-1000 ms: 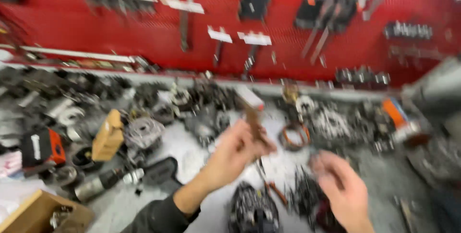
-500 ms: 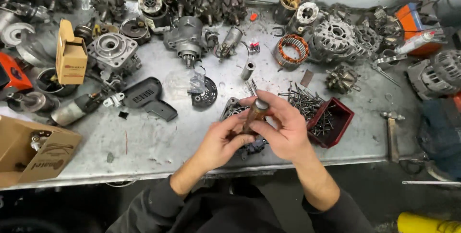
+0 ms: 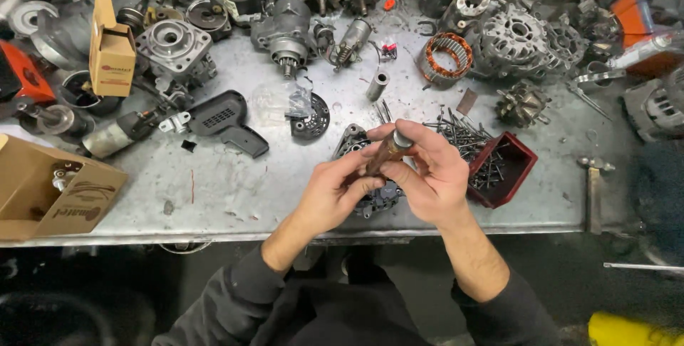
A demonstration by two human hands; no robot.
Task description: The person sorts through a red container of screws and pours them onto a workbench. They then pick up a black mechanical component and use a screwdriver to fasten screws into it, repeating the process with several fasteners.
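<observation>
So both hands are up over the front edge of the metal bench [image 3: 214, 196], working one small part between them. It's a short brownish cylinder with a silver cap [image 3: 388, 149], tilted so the cap end points up and away. My right hand [image 3: 431, 175] has its fingers pressed together around the cap end, thumb underneath, and my left hand [image 3: 335, 193] pinches the lower end from the other side. Holding it by both ends like that looks to me like the way to keep it steady and off the clutter while it gets turned or checked, though that's my read, not something I can see for sure.

Straight below the grip there's a dark cast housing [image 3: 370, 193] sitting on the bench, mostly hidden by the hands. Just right of the grip is a red tray [image 3: 507, 171] with a heap of long bolts [image 3: 459, 132] spilling over its far side, close enough that a dropped part could land in there. Beyond the grip stands a little steel sleeve [image 3: 377, 85], and further off a copper-wound stator [image 3: 444, 58]. Off to the left of the grip lies a black pistol-shaped tool [image 3: 226, 121] and, well apart, a cardboard box [image 3: 53, 189] at the bench edge. To the far right a hammer [image 3: 593, 189] lies flat.

Everything past that is a pile of motor bits, too jumbled to sort out.
</observation>
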